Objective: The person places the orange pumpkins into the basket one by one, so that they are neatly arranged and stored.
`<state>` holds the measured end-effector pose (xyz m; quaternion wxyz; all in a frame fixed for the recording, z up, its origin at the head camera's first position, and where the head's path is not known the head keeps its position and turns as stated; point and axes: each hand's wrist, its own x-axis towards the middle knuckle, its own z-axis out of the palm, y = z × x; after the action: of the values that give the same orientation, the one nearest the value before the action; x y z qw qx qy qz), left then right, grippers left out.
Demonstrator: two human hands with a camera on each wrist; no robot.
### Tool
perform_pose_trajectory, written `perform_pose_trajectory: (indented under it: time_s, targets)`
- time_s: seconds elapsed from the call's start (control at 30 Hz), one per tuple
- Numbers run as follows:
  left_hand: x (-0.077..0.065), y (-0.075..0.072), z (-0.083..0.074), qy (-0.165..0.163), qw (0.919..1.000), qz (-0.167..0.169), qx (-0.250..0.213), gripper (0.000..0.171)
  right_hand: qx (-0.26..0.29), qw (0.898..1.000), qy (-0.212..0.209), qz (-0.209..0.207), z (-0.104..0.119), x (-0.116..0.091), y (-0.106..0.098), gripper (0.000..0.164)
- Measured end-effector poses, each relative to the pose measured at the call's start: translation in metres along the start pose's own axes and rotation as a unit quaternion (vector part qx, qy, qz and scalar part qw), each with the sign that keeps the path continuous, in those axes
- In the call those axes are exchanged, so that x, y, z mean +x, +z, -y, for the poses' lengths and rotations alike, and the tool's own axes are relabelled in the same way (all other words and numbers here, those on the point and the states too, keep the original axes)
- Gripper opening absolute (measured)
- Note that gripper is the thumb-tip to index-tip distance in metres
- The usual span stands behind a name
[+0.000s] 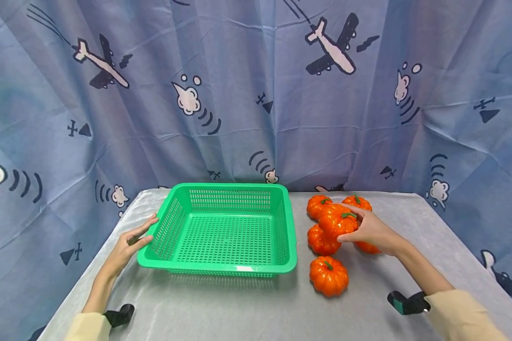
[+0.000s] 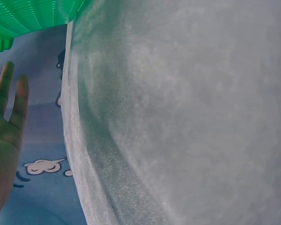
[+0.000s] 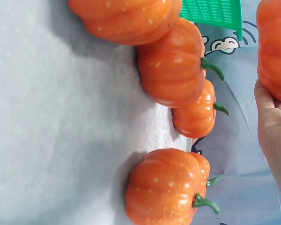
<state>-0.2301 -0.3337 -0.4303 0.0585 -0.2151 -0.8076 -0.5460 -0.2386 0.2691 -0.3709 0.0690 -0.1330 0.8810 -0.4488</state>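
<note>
A raised pumpkin (image 1: 336, 221), cropped in the right wrist view and gripped by the right hand (image 1: 374, 232), partly hides a lower pumpkin (image 1: 323, 243) at seven o'clock. At nine o'clock sits a green basket (image 1: 217, 268); beyond, the left hand (image 1: 125, 246) has straight fingers, rim contact unclear.

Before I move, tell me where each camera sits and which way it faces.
Head: worn on the head, looking forward and down at the green basket; left hand, right hand and cream sleeves show.
Left wrist: worn there, looking across the table toward the curtain; the left hand shows at the left edge.
Right wrist: worn there, facing the resting pumpkins; the right hand shows at the right edge.
Shared: head and right wrist both show the held pumpkin.
</note>
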Motion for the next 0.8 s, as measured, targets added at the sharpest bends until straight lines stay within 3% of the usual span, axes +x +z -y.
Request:
perform_pose_trajectory:
  time_s: [0.63, 0.8]
  targets:
    - [0.001, 0.001, -0.001, -0.001, 1.0, -0.006, 0.001, 0.047, 0.03, 0.999, 0.014, 0.02, 0.007, 0.014, 0.012, 0.093]
    - [0.0, 0.001, 0.0, 0.002, 1.0, -0.004, 0.002, 0.047, 0.06, 0.998, 0.014, 0.034, 0.011, 0.019, 0.02, 0.093]
